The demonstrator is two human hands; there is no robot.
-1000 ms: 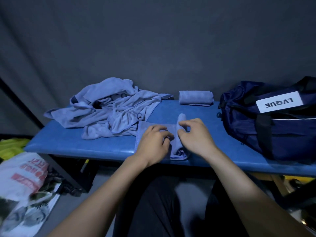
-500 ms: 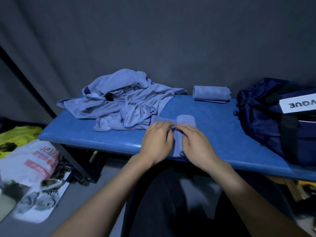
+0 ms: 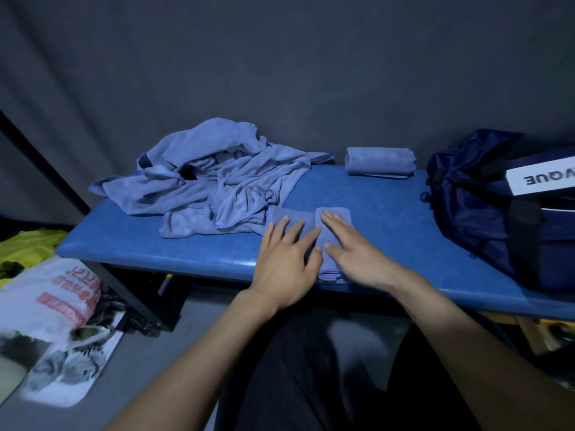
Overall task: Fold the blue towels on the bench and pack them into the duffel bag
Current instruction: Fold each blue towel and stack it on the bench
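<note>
A small blue towel (image 3: pixel 323 231), partly folded, lies at the front edge of the blue padded bench (image 3: pixel 155 247). My left hand (image 3: pixel 284 256) rests flat on its left part with straight fingers. My right hand (image 3: pixel 354 250) presses flat on the folded right strip. A heap of unfolded blue towels (image 3: pixel 211 185) covers the bench's back left. One folded, rolled towel (image 3: pixel 379 161) lies at the back against the wall. The navy duffel bag (image 3: pixel 497 206) with a white label stands at the bench's right end.
A grey curtain wall runs behind the bench. On the floor at left lie a white plastic bag (image 3: pixel 53 290), printed paper and something yellow (image 3: pixel 28 247). My dark-trousered legs are below the bench edge.
Both hands went from pinching the towel's fold with curled fingers to lying flat on it with straight fingers. The view shifted left, so the bag sits further right.
</note>
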